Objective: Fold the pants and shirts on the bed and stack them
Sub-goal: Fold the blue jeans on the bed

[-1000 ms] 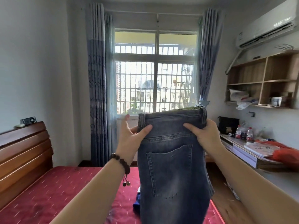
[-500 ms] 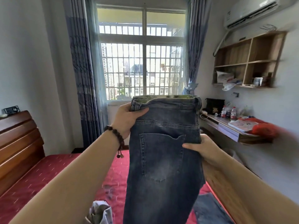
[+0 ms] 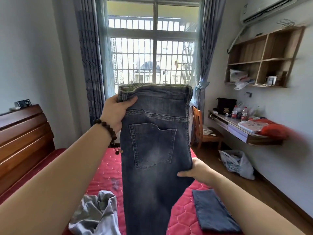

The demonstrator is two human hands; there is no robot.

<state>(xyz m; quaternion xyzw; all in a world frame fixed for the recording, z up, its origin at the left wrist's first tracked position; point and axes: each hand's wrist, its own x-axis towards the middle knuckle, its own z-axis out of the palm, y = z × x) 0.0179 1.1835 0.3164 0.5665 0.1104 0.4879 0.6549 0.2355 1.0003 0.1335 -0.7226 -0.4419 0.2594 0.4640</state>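
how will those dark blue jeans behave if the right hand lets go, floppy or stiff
Probably floppy but weighty: the dark blue denim jeans hang straight down from the left hand pinching the waistband. The right hand's grip on the side edge likely only steadies them; released, the legs would probably swing and drape, not hold shape.

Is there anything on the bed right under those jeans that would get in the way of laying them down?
Partly. A crumpled grey garment lies left of the hanging jeans, folded denim to the right; red bedspread shows between.

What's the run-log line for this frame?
phase: jeans held up over bed | left hand: grips waistband | right hand: holds side edge | fold: not yet done
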